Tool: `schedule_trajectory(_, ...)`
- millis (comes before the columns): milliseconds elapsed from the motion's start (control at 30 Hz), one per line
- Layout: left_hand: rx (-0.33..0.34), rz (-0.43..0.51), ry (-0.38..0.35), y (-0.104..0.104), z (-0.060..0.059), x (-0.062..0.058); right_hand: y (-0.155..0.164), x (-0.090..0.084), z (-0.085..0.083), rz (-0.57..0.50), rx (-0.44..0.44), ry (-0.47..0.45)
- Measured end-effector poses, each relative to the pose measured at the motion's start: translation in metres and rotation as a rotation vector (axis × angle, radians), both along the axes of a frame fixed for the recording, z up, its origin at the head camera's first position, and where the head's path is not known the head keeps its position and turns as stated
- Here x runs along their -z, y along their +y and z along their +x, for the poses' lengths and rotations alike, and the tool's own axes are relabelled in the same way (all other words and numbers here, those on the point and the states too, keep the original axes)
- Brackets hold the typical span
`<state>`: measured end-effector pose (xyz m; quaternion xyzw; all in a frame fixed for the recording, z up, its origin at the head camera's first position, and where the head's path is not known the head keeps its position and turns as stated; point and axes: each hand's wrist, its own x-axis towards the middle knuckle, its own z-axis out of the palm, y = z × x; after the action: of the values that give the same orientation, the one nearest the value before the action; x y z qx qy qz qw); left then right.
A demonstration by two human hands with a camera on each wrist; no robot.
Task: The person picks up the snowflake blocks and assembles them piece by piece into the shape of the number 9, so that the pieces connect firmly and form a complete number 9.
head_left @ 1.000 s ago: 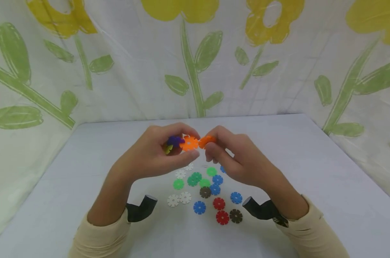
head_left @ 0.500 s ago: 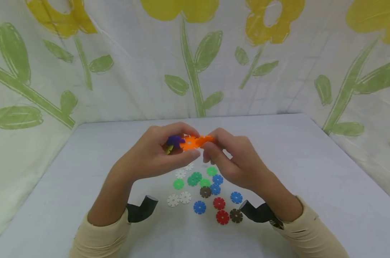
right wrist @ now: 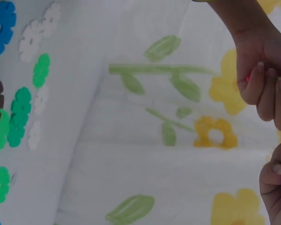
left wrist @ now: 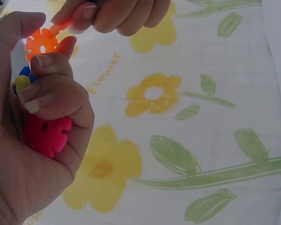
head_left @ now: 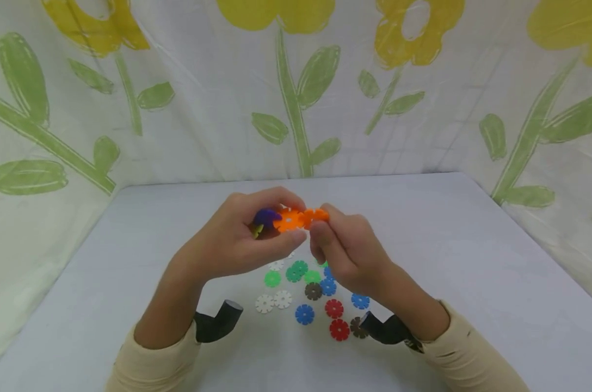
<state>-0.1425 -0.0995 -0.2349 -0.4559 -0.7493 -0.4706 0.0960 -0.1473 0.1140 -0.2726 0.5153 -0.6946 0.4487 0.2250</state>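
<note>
Above the middle of the pale grey tabletop (head_left: 472,261), the left hand (head_left: 237,239) grips a small cluster of flat, notched plastic snowflake discs: an orange disc (head_left: 289,219) stands out between thumb and forefinger, with a dark blue-purple disc (head_left: 265,216) and a yellow disc (head_left: 256,230) tucked behind it, and the left wrist view shows a pink-red disc (left wrist: 44,136) enclosed deeper in the curled fingers. The right hand (head_left: 347,253) pinches a second orange disc (head_left: 315,214) by its far side, and this one touches the rim of the first orange disc (whether their notches are engaged I cannot tell). Below the hands, in the middle of the tabletop toward its near edge, lies a loose scatter of the same discs: white ones (head_left: 273,301) at the left, green ones (head_left: 296,270), blue ones (head_left: 304,314), red ones (head_left: 338,329) and a brown disc (head_left: 313,291), several touching or overlapping. Both forearms wear cream sleeves (head_left: 154,359) with dark wrist mounts. A white cloth backdrop (head_left: 203,109) printed with yellow flowers and green leaves stands behind the far edge; in the left wrist view the printed word "Flower" (left wrist: 102,72) can be read on it.
</note>
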Motion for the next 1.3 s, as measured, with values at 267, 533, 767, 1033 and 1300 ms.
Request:
schedule_trajectory(267,-0.007,0.003,-0.015,0.0020,0.0011,0.0009,-0.0033,0.0021,0.0038,-0.035,0.003,-0.005)
schedule_trajectory(533,0.010,-0.013,-0.029,0.0033,-0.0004,0.0023,0.0010,-0.0011,0.0061,0.025,0.031,-0.027)
schedule_trajectory(767,0.012,-0.030,-0.038,0.0041,-0.0003,0.0028,0.0026,-0.0005,0.0046,0.049,0.005,-0.055)
schedule_trajectory(1033,0.014,-0.025,-0.039,0.0038,-0.0003,0.0026,0.0025,0.0003,0.0053,0.046,0.012,-0.057)
schedule_trajectory(1300,0.004,-0.051,-0.004,-0.0007,-0.0014,-0.0013,0.0041,-0.0033,0.0055,0.098,0.017,-0.062)
